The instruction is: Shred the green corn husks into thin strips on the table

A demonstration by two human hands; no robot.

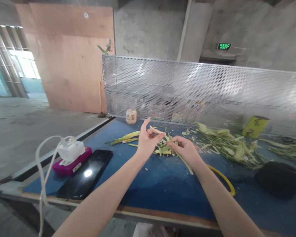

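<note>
Above the blue table, my left hand (146,141) pinches with thumb and forefinger at the upper end of a green leaf strip (185,163); its other fingers point up. My right hand (186,150) is closed on the same strip a little to the right, and the strip's long tail hangs down beneath it. Under both hands lies a pile of cut green and pale plant bits (164,152), partly hidden by my fingers. Long yellow-green leaf pieces (125,137) lie to the left of my left hand.
A heap of leaves (233,144) and a yellow-green container (255,126) are to the right, near a dark object (280,179) and a yellow curved band (225,179). Left are a phone (86,174) and a purple power strip (72,163). A perforated metal screen (202,89) stands behind.
</note>
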